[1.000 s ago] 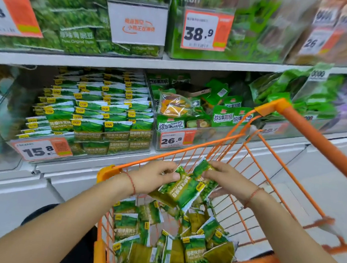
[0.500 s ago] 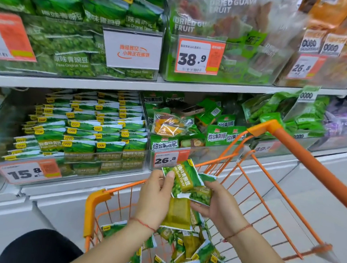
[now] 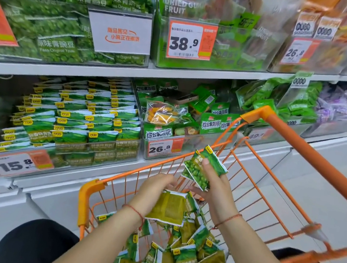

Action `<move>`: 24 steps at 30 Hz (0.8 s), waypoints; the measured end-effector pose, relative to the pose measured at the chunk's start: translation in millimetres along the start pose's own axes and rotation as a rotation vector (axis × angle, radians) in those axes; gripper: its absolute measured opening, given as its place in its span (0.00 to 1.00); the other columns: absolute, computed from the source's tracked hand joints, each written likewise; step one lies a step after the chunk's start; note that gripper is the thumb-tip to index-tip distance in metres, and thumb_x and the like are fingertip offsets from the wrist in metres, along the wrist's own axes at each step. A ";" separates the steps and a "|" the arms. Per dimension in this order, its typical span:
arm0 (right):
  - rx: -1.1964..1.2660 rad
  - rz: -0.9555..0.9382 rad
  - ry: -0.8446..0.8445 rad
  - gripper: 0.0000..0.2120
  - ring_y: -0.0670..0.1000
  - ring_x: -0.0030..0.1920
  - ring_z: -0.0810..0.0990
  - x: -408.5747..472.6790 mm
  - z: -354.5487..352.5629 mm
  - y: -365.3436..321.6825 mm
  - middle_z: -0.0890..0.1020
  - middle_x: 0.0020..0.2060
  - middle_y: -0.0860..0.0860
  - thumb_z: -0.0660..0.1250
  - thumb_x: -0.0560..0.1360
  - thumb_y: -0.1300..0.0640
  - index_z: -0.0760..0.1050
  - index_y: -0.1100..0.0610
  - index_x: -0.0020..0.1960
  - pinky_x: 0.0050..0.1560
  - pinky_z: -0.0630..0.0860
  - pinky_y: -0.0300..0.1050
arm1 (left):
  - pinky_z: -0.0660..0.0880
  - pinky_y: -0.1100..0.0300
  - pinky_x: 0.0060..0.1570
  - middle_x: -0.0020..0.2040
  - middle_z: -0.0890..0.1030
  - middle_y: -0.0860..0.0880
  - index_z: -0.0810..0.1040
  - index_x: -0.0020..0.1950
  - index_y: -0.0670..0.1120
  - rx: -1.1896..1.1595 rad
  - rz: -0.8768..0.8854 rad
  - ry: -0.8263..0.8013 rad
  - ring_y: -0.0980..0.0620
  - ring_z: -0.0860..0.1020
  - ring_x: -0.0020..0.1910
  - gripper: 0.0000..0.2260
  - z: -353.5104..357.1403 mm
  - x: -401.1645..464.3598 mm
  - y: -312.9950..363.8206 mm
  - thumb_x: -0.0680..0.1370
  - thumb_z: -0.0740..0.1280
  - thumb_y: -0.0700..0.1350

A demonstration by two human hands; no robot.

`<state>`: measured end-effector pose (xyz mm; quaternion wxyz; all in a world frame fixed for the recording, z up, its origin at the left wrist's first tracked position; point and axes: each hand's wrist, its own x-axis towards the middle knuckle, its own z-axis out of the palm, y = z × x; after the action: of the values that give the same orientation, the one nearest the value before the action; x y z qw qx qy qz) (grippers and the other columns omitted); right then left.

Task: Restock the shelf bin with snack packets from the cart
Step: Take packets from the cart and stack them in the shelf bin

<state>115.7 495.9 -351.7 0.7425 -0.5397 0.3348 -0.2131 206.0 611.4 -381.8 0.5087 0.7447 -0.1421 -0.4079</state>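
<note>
My right hand [image 3: 215, 191] pinches two or three green pea snack packets [image 3: 204, 168] above the orange cart [image 3: 298, 135], thumb across their fronts. Just below and to the left, my left hand [image 3: 153, 189] holds another packet [image 3: 167, 207] with its olive back side up. Several more green packets [image 3: 182, 261] lie loose in the cart's basket. On the lower shelf at left sits the clear shelf bin [image 3: 74, 147] packed with rows of the same packets, tagged 15.8.
A neighbouring bin [image 3: 167, 137] tagged 26.8 holds mixed fruit crisps. The upper shelf [image 3: 110, 71] carries big green pea bags and dried guava at 38.9. The cart's rim stands between me and the shelf. White floor lies to the right.
The two hands have split the bundle: my right hand lifted the front-facing packets up and right, while my left hand kept the olive-backed packet lower. The view tilted upward.
</note>
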 end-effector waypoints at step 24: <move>0.115 0.315 -0.194 0.11 0.54 0.45 0.81 -1.7 -7.2 -0.2 0.80 0.49 0.56 0.57 0.80 0.57 0.72 0.60 0.59 0.38 0.82 0.48 | 0.70 0.63 0.56 0.66 0.71 0.61 0.80 0.35 0.52 0.013 0.652 0.180 0.60 0.67 0.68 0.16 -3.1 -22.3 -3.3 0.68 0.63 0.31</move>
<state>109.3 492.3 -352.4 0.8250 -0.4553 0.3293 -0.0603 193.7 628.9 -373.9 0.6183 0.6963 -0.3297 -0.1557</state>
